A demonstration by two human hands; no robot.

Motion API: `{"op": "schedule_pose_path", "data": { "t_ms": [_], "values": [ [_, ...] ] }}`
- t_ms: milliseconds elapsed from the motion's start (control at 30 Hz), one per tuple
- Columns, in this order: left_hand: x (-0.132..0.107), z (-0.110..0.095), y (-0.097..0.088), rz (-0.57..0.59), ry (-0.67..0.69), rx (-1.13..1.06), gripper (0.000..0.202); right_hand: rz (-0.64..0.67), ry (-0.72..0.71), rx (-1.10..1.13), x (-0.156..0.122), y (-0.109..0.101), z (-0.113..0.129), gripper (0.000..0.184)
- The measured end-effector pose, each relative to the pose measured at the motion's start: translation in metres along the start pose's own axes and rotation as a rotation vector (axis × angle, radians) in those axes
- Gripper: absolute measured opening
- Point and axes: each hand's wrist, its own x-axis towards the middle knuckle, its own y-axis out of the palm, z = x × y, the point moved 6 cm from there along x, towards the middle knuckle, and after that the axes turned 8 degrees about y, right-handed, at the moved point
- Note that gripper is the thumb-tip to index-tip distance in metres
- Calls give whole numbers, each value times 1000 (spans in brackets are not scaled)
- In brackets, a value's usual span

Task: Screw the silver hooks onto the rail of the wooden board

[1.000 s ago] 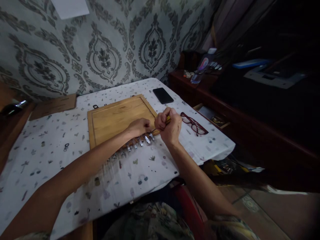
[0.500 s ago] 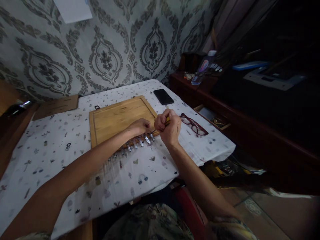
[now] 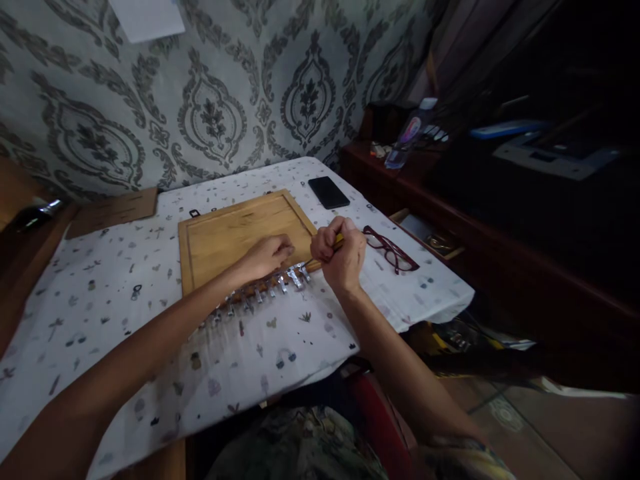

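Observation:
My right hand (image 3: 341, 252) is closed in a fist around a yellow-handled tool (image 3: 339, 240). A thin dark shaft seems to point left from the fist toward a row of shiny metal clips (image 3: 295, 277); its tip is too small to make out. The clips line the front edge of a wooden board (image 3: 245, 223). My left hand (image 3: 267, 257) rests over the board's front part, just behind the clips. Its fingers are loosely bent, a little apart, with nothing visible in them. My left forearm hides part of the board's front left edge.
A black phone (image 3: 329, 192) lies behind the board, and red-framed glasses (image 3: 390, 249) lie right of my right hand. Flat cardboard (image 3: 115, 212) sits at the back left. Beyond the table's right edge are a partly open drawer (image 3: 427, 233) and a plastic bottle (image 3: 410, 137).
My left hand has drawn back to the left from the right end of the clip row, and its fingers have loosened. My right hand stays in nearly the same place, still gripping the tool.

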Motion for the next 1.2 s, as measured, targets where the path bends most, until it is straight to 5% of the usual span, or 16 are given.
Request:
{"op": "schedule_pose_path", "data": {
  "t_ms": [300,700,1200],
  "values": [
    [-61,-19,3,4,242,382,39,-13,-2,-36,1,-2,-1,50],
    [-52,-25,23,113,163,669,47,-24,6,-55,1,-1,1,51],
    [-41,-33,29,-27,98,642,48,-44,41,-76,2,-2,1,51]
  ]
}}
